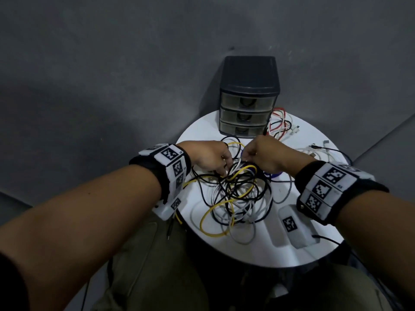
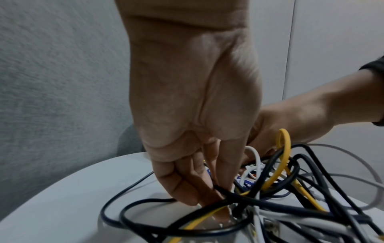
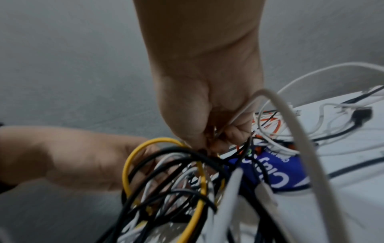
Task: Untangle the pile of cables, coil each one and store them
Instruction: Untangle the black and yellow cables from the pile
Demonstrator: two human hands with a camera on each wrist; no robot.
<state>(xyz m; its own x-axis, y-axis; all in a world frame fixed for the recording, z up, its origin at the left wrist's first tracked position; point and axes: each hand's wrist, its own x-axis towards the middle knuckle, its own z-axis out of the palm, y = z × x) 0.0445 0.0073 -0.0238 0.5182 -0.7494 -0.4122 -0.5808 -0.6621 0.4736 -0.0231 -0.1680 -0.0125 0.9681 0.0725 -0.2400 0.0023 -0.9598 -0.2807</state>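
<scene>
A tangle of black, white and yellow cables (image 1: 238, 194) lies in the middle of the round white table (image 1: 258, 250). My left hand (image 1: 221, 163) reaches down into its far edge; in the left wrist view its fingertips (image 2: 207, 189) pinch a black cable (image 2: 259, 203). My right hand (image 1: 249, 153) is just to the right of it, and its thumb and fingers (image 3: 214, 136) pinch a thin white cable (image 3: 241, 113). A yellow loop (image 3: 133, 157) stands up between the two hands. The fingertips are partly hidden by wires.
A dark three-drawer box (image 1: 247, 102) stands at the table's far edge, drawers closed. Red and white cables (image 1: 280, 124) lie beside it, more white and black ones (image 1: 323, 151) at the right. A blue printed item (image 3: 276, 171) sits under the tangle. A white tagged device (image 1: 294, 225) lies front right.
</scene>
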